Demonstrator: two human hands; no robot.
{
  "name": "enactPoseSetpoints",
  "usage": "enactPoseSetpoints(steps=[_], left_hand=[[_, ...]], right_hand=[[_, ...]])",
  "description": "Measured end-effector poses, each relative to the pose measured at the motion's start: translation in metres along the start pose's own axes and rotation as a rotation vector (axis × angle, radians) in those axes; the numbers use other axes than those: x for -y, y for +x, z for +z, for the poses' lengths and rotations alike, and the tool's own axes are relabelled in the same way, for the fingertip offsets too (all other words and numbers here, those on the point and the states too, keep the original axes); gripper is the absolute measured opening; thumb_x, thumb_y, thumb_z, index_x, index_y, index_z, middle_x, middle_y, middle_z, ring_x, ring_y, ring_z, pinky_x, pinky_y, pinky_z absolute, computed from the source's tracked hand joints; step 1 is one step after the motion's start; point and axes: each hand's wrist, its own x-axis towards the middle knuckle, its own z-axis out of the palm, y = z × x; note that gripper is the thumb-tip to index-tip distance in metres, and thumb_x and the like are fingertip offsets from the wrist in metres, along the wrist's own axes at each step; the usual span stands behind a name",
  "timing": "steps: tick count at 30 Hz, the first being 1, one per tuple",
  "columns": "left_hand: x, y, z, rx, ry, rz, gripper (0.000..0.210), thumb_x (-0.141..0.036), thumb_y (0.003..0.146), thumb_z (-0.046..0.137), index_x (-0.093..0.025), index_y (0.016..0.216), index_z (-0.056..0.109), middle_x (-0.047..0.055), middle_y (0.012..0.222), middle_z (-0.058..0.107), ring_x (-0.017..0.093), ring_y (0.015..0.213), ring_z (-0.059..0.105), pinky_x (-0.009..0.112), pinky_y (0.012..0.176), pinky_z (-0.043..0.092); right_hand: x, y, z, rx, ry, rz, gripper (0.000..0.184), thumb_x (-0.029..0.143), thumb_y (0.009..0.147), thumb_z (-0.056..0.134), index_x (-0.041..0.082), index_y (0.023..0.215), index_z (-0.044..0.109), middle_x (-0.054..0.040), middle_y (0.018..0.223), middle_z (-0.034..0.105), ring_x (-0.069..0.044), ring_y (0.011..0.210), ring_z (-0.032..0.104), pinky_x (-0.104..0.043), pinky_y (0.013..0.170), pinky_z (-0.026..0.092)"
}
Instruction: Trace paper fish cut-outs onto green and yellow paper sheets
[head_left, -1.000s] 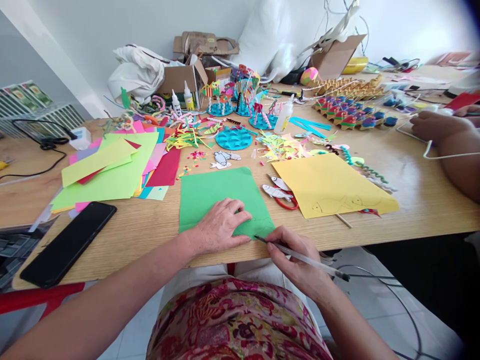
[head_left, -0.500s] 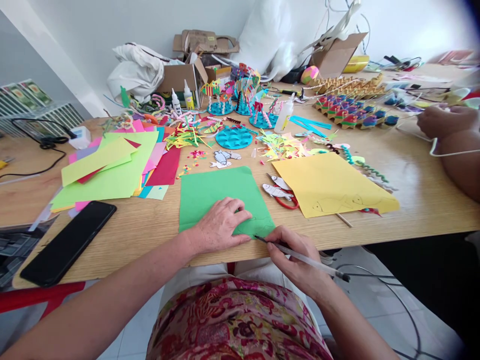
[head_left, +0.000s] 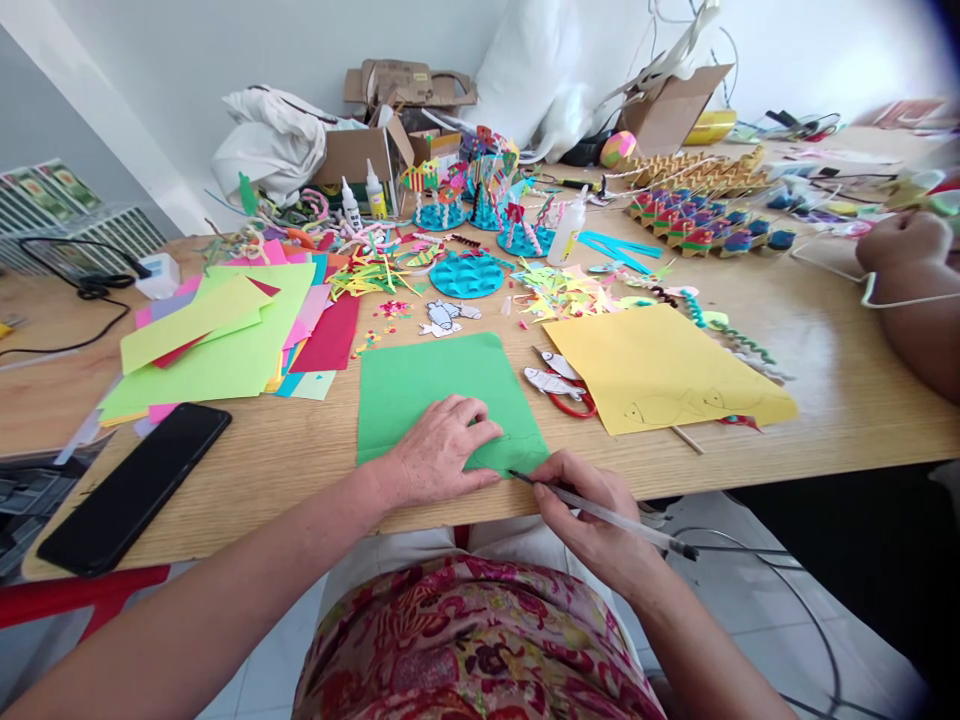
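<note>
A green sheet of paper (head_left: 427, 385) lies on the table in front of me, with thin drawn lines near its lower right corner. My left hand (head_left: 448, 450) rests on it, palm down with the fingers apart. In my right hand (head_left: 589, 510) is a clear-barrelled pen (head_left: 622, 522), its dark tip on the paper by my left thumb. To the right lies a yellow sheet (head_left: 660, 360) with fish outlines drawn on it. Paper fish cutouts (head_left: 553, 382) partly cover red-handled scissors (head_left: 577, 405) between the two sheets.
A black phone (head_left: 135, 490) and stacked coloured paper (head_left: 217, 340) are at the left. Glue bottles (head_left: 568, 230), blue-based models (head_left: 442, 210) and paper scraps (head_left: 570, 292) stand or lie farther back. Another person's hand (head_left: 904, 245) is at the far right, near a white wire.
The other person's hand at the far right has shifted a little to the right. My hands and the pen look the same.
</note>
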Motion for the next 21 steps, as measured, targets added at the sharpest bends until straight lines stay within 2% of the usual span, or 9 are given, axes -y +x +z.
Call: enactPoseSetpoints(steps=[21], left_hand=[[-0.0004, -0.0001, -0.0002, 0.0, 0.002, -0.001, 0.043, -0.045, 0.077, 0.064, -0.017, 0.108, 0.056, 0.008, 0.105, 0.049, 0.024, 0.098, 0.045, 0.038, 0.088, 0.04]], right_hand=[[0.0019, -0.0001, -0.0015, 0.002, 0.0, 0.018, 0.011, 0.019, 0.078, 0.046, 0.02, 0.068, 0.051, 0.0036, 0.054, 0.052, -0.01, 0.048, 0.046, -0.022, 0.047, 0.033]])
